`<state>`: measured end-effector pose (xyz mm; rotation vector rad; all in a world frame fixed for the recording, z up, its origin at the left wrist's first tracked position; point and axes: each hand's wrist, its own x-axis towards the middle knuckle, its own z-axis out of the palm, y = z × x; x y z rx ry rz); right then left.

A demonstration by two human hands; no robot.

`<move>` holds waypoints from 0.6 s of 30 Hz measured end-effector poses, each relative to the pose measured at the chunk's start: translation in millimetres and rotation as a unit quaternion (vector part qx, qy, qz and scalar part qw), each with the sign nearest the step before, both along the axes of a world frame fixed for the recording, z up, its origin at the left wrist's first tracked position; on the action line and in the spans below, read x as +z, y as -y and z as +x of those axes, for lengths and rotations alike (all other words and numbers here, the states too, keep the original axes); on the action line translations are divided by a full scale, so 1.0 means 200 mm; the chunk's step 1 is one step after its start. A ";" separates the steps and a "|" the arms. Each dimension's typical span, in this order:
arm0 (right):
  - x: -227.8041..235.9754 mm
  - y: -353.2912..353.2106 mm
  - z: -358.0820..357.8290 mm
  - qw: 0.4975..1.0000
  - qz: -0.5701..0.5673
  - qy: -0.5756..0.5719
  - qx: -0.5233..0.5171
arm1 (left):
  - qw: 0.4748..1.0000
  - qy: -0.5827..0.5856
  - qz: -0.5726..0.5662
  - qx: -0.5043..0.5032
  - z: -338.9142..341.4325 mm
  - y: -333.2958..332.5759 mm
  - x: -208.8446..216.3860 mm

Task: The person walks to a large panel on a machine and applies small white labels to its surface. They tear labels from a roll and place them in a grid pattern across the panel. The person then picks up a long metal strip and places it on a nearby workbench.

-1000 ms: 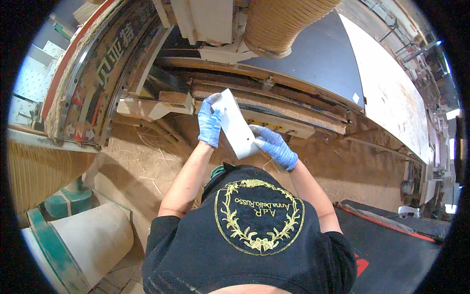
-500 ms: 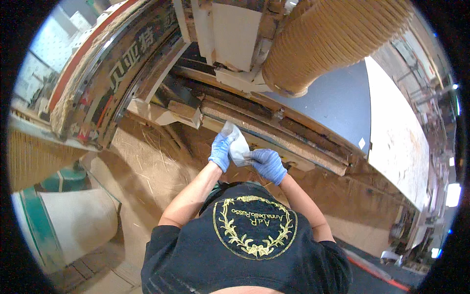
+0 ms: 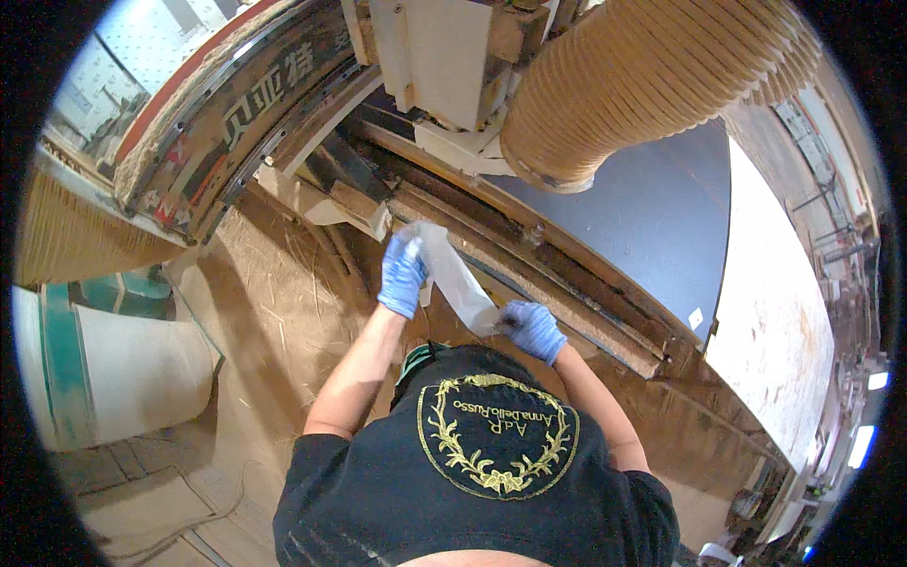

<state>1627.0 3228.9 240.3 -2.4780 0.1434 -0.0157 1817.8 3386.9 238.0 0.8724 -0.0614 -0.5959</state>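
Beside the machine bed's near edge, gloved left hand (image 3: 402,274) and right hand (image 3: 532,329) grip opposite ends of a narrow white panel (image 3: 455,276), lifted clear. Carrying appears underway; setting it down would need steady, level grip.

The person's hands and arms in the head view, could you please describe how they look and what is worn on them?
Both the left hand and the right hand wear thin blue disposable gloves ending at the wrists. The forearms are bare above the gloves, up to the short sleeves of a black T-shirt.
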 end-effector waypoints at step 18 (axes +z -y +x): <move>-0.36 0.44 -0.47 0.995 -0.074 -0.060 0.003 | 0.927 0.280 0.144 0.204 0.51 -0.15 0.16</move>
